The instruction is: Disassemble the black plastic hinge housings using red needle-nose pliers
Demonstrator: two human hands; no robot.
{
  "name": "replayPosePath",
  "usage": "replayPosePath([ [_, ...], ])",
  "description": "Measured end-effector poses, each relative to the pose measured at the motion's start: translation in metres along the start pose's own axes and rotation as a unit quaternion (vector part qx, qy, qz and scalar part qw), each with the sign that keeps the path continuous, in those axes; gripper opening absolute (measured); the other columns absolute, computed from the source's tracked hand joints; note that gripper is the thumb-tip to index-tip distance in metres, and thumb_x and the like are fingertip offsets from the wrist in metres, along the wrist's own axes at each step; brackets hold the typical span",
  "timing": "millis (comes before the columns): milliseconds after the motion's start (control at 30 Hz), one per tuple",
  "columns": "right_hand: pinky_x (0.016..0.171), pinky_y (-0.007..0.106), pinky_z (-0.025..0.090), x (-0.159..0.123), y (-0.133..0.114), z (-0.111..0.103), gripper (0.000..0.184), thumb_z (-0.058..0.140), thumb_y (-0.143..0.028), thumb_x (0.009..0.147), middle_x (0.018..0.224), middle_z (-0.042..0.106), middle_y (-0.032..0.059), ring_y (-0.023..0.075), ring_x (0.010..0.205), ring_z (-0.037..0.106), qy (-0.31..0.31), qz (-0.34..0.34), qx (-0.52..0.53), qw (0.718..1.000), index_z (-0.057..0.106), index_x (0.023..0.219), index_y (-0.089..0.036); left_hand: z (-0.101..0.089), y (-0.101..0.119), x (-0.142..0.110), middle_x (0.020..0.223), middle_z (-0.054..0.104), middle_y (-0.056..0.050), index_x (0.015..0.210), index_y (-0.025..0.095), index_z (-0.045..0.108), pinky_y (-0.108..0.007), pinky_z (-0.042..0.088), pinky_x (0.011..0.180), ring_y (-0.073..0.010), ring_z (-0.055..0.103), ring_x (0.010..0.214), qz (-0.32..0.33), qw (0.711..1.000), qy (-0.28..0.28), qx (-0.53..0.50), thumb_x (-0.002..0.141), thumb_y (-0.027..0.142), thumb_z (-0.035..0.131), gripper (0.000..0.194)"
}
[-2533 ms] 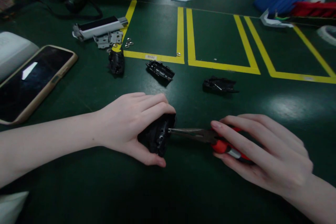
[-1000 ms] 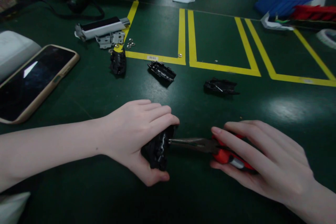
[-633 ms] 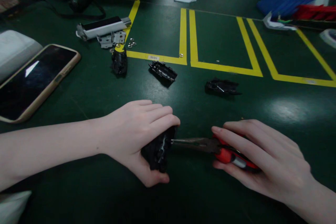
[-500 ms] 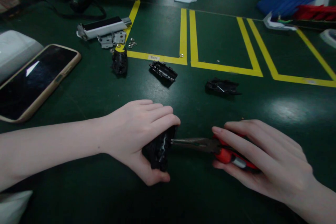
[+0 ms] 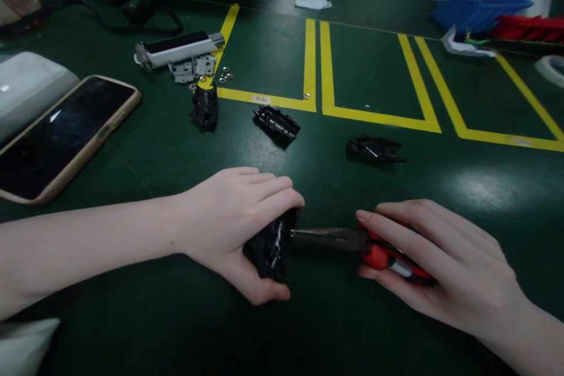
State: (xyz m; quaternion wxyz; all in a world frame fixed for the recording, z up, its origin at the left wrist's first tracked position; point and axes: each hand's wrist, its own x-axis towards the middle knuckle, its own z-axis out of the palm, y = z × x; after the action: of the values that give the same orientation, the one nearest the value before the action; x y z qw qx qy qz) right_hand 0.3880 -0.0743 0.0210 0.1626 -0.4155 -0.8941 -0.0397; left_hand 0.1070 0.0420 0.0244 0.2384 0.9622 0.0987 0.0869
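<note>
Black plastic part [image 5: 274,249] low over the green table [image 5: 335,329], left hand [image 5: 240,223] fingers wrapped around it, right hand [image 5: 445,258] fingers curled around red-handled pliers [image 5: 339,238], their tips at the part's right edge, three similar black pieces [image 5: 277,122] beyond, phone [image 5: 66,135] at left.

You have two grips, the left grip [image 5: 235,217] and the right grip [image 5: 449,264], and one pair of pliers [image 5: 350,239]. You count four black parts: one held part [image 5: 272,249] and three loose parts [image 5: 277,123] on the bench [image 5: 335,329]. Around you are three yellow-taped frames [image 5: 311,64], one phone [image 5: 66,135], two grey brackets [image 5: 205,66], one blue bin [image 5: 489,3] and four clustered rings [image 5: 224,75], plus one lone ring [image 5: 306,96] at a frame's corner. Those by the leftmost loose part are too small for you to count surely.
</note>
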Motion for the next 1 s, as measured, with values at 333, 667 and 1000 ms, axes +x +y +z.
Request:
replayPosePath([
  [333, 0.069, 0.035, 0.054, -0.0007, 0.0007, 0.0025, 0.043, 0.061, -0.036, 0.091, 0.107, 0.065, 0.0125, 0.0223, 0.09, 0.062, -0.004, 0.02, 0.021, 1.0, 0.057, 0.129, -0.016, -0.0004, 0.0026, 0.0, 0.097, 0.064, -0.004, 0.114, 0.011, 0.057, -0.029, 0.045, 0.065, -0.0163, 0.057, 0.077, -0.002, 1.0, 0.001, 0.012, 0.072, 0.07, 0.064, 0.073],
  [667, 0.068, 0.032, 0.055, 0.0016, -0.0017, 0.0021, 0.042, 0.059, -0.038, 0.093, 0.108, 0.065, 0.0116, 0.0203, 0.09, 0.063, -0.017, 0.037, 0.039, 0.998, 0.055, 0.129, -0.016, 0.0002, 0.0014, -0.0001, 0.095, 0.063, -0.003, 0.113, 0.012, 0.057, -0.028, 0.043, 0.063, -0.0152, 0.055, 0.074, -0.004, 1.0, 0.003, 0.023, 0.072, 0.068, 0.066, 0.071],
  [1000, 0.068, 0.036, 0.055, 0.0003, -0.0023, 0.0001, 0.04, 0.062, -0.033, 0.091, 0.106, 0.066, 0.0119, 0.0226, 0.089, 0.064, 0.001, 0.04, 0.026, 0.999, 0.058, 0.127, -0.017, -0.0024, -0.0009, 0.0006, 0.097, 0.065, -0.005, 0.114, 0.013, 0.056, -0.028, 0.047, 0.067, -0.0171, 0.059, 0.078, -0.017, 1.0, -0.001, -0.024, 0.072, 0.073, 0.063, 0.074],
])
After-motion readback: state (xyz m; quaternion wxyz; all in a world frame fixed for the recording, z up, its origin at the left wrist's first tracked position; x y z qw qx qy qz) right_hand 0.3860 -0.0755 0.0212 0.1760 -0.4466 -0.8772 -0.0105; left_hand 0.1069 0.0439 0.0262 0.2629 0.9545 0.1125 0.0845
